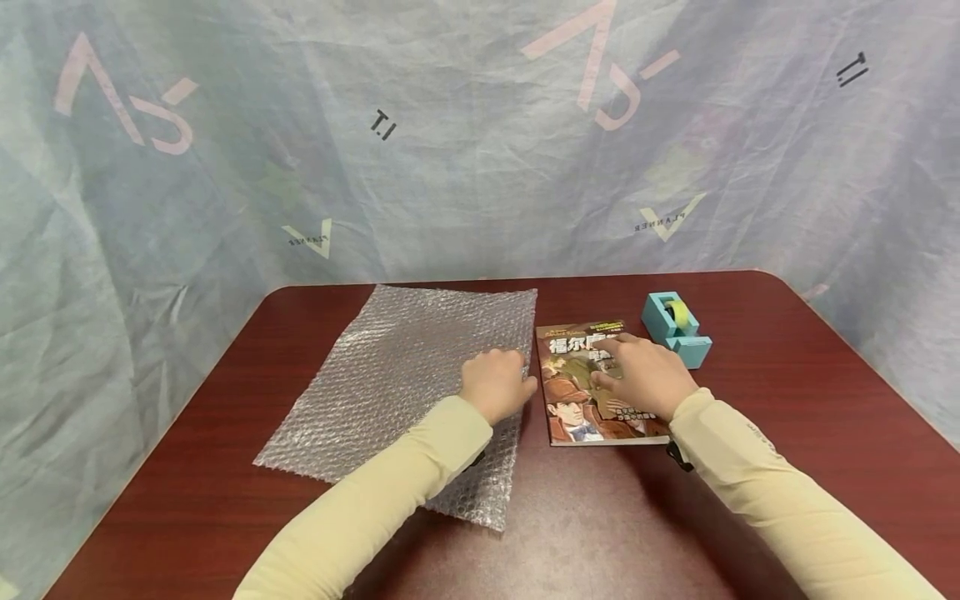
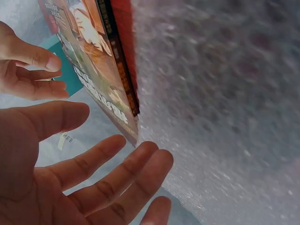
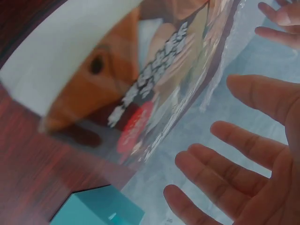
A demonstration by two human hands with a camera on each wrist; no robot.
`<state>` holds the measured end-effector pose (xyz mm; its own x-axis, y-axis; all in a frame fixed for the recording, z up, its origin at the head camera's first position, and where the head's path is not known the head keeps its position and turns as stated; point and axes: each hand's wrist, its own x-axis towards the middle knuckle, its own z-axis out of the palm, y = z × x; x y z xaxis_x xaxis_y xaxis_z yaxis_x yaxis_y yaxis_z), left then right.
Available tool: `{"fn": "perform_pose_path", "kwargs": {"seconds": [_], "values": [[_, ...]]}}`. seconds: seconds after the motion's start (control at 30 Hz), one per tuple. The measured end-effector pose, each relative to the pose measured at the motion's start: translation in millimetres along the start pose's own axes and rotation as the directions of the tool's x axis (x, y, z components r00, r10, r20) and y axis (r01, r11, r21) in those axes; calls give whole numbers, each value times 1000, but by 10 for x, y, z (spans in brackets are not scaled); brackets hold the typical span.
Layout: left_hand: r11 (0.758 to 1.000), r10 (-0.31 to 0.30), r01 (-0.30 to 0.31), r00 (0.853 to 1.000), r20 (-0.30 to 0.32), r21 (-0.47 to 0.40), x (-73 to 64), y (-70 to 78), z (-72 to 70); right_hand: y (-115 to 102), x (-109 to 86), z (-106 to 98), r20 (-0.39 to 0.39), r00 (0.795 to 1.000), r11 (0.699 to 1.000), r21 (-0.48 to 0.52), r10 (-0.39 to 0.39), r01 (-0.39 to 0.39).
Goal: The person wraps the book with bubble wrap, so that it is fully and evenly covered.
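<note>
A sheet of bubble wrap lies flat on the table, left of a paperback book with an illustrated cover and Chinese lettering. Over the wrap's right edge hovers my left hand, its fingers loosely extended and holding nothing, as the left wrist view shows. My right hand is above the book's right half, fingers spread; in the right wrist view they look apart from the cover. Part of the cover is hidden beneath that hand.
Behind the book, to the right, stands a teal tape dispenser with a yellowish roll. The dark red wooden table meets a hanging printed grey sheet at its back and sides.
</note>
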<state>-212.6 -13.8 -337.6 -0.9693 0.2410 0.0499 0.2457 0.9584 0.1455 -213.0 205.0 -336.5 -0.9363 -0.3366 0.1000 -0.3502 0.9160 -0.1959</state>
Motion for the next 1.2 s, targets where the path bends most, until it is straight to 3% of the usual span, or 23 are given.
{"fn": "perform_pose_path", "kwargs": {"seconds": [0.3, 0.83, 1.2], "values": [[1000, -25, 25, 1000, -8, 5, 96, 142, 75, 95, -13, -4, -28, 998, 998, 5, 64, -64], [995, -94, 92, 993, 67, 39, 244, 251, 260, 239, -10, 90, 136, 968, 977, -19, 212, -211], [993, -119, 118, 991, 59, 22, 304, 293, 334, 268, -1, 133, 134, 966, 975, -19, 222, -222]]}}
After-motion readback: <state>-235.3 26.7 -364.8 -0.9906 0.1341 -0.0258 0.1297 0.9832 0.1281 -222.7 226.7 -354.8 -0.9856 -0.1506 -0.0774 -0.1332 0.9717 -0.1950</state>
